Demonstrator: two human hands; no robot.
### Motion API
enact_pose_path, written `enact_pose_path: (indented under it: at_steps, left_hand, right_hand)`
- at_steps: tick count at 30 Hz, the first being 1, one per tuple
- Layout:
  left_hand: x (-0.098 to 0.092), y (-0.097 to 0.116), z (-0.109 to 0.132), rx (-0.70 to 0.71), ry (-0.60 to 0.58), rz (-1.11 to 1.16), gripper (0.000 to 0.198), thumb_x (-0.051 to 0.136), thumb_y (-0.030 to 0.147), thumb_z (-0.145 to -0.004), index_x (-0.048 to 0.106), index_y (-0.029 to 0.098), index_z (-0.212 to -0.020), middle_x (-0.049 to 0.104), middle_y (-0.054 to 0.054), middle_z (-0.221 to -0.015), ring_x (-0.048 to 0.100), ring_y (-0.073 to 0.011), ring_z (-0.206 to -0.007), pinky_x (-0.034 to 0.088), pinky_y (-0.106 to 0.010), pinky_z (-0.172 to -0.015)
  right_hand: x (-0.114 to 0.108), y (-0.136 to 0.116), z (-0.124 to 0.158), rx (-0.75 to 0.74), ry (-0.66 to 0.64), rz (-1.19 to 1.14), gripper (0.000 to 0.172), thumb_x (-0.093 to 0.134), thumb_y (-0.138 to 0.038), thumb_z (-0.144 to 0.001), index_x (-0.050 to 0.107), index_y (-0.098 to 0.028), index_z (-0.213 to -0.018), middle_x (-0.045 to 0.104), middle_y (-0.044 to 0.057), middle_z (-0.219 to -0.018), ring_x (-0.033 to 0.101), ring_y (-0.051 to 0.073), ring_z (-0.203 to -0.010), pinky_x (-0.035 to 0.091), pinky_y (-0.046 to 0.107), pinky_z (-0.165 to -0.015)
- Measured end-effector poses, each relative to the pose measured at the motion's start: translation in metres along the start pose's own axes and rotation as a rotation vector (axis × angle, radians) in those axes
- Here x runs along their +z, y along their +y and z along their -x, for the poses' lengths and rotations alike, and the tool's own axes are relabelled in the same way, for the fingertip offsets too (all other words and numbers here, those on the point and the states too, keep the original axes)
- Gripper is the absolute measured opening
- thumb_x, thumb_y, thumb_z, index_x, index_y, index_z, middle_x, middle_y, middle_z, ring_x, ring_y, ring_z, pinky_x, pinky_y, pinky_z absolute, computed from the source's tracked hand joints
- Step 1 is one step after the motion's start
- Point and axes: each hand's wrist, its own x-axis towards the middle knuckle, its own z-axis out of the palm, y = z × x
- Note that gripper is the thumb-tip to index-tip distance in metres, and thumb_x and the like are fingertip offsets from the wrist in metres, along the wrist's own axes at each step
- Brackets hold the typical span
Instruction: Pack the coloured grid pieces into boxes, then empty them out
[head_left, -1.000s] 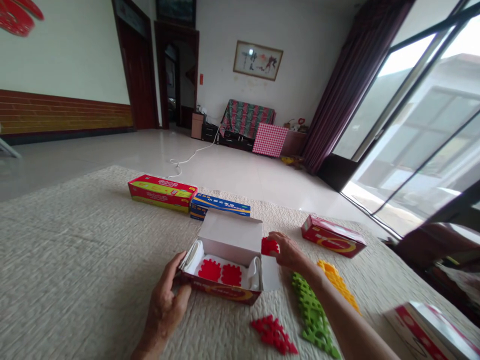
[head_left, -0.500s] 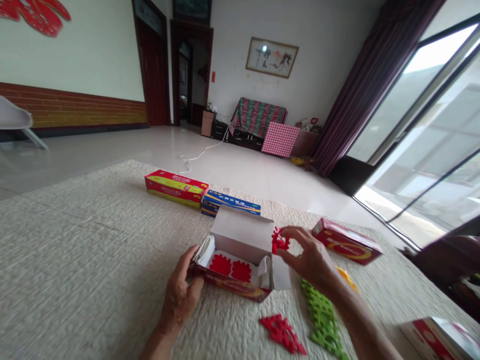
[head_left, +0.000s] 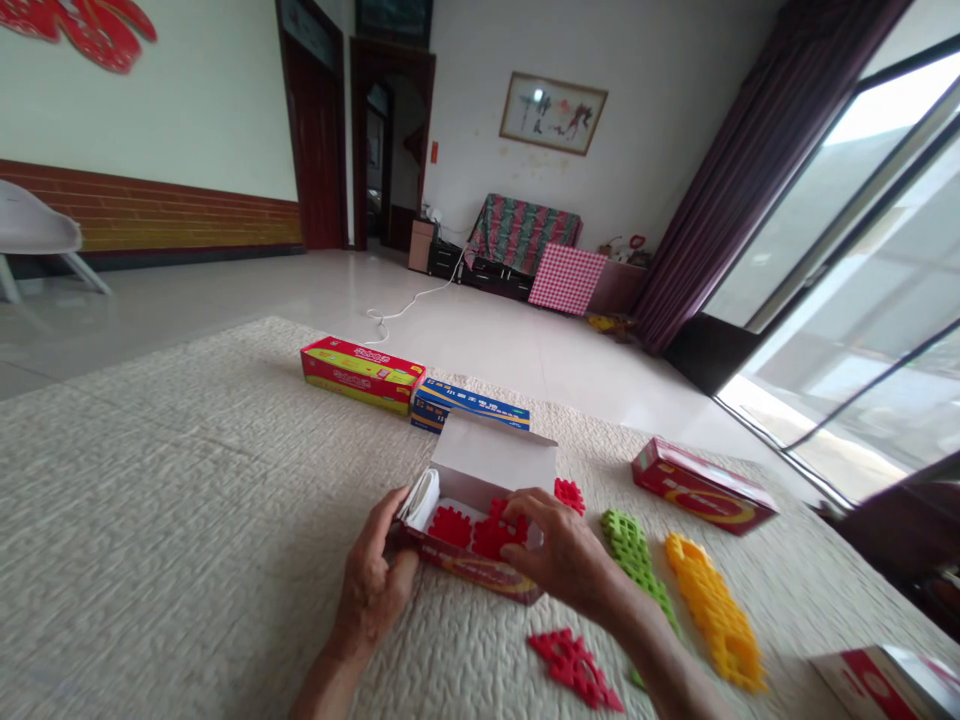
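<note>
An open cardboard box (head_left: 480, 578) with a raised white lid stands in front of me. My left hand (head_left: 379, 570) grips its left end, thumb on the near side. Inside the box lies a red square puzzle piece (head_left: 450, 526), with a second one to its right. My right hand (head_left: 551, 545) is over the box's right part, fingers closed on a red interlocking puzzle piece (head_left: 511, 515). Another red piece (head_left: 570, 495) lies just beyond the box's right end. Nearer to me, a red triangular piece (head_left: 574, 668) rests on the cloth.
Green pieces (head_left: 637, 555) and yellow pieces (head_left: 716, 610) lie to the right. A red box (head_left: 703, 485) stands behind them, and a white-and-red box (head_left: 889, 680) at lower right. A red-yellow box (head_left: 364, 375) and a blue box (head_left: 471, 405) stand beyond the open box on the quilted cloth (head_left: 187, 500).
My right hand has moved left, carrying a red piece from beyond the box's right end into the box. My left hand stays on the box. The view has shifted slightly.
</note>
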Motion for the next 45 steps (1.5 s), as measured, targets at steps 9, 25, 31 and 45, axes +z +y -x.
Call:
enact_pose_path:
  at_steps: [9,25,31,45]
  left_hand:
    - [0.0,-0.003,0.0,0.01,0.012,-0.016,0.06,0.051,0.016,-0.071,0.056,0.017,-0.131,0.065,-0.009,-0.13,0.062,-0.0252,-0.119,0.052,-0.036,-0.101]
    - [-0.001,-0.008,0.0,0.018,0.026,-0.082,0.057,0.052,0.019,-0.073,0.056,0.018,-0.13,0.064,-0.009,-0.13,0.06,-0.026,-0.122,0.051,-0.036,-0.102]
    - [-0.002,-0.005,0.0,0.006,0.022,-0.081,0.058,0.051,0.019,-0.072,0.056,0.016,-0.129,0.064,-0.01,-0.13,0.06,-0.0261,-0.122,0.052,-0.036,-0.101]
    - [0.0,-0.005,0.001,0.005,-0.008,-0.012,0.059,0.05,0.015,-0.074,0.054,0.017,-0.133,0.062,-0.01,-0.132,0.061,-0.0253,-0.12,0.05,-0.038,-0.103]
  right_hand:
    - [-0.025,0.025,0.013,-0.023,0.31,0.062,0.014,0.054,-0.025,-0.084,0.064,-0.022,-0.094,0.067,0.008,-0.107,0.066,0.02,-0.096,0.05,0.036,-0.085]
    - [-0.028,0.108,-0.01,0.064,0.058,0.16,0.027,0.065,-0.013,-0.066,0.069,-0.024,-0.09,0.073,0.007,-0.101,0.068,0.025,-0.095,0.052,0.037,-0.083]
    - [-0.025,0.116,-0.012,0.092,0.035,0.173,0.02,0.069,-0.017,-0.067,0.07,-0.022,-0.086,0.071,0.008,-0.096,0.067,0.022,-0.082,0.051,0.033,-0.074]
    - [-0.032,0.036,0.0,-0.068,0.286,0.054,0.036,0.066,-0.025,-0.074,0.058,-0.022,-0.109,0.061,0.009,-0.109,0.063,0.022,-0.094,0.051,0.037,-0.084]
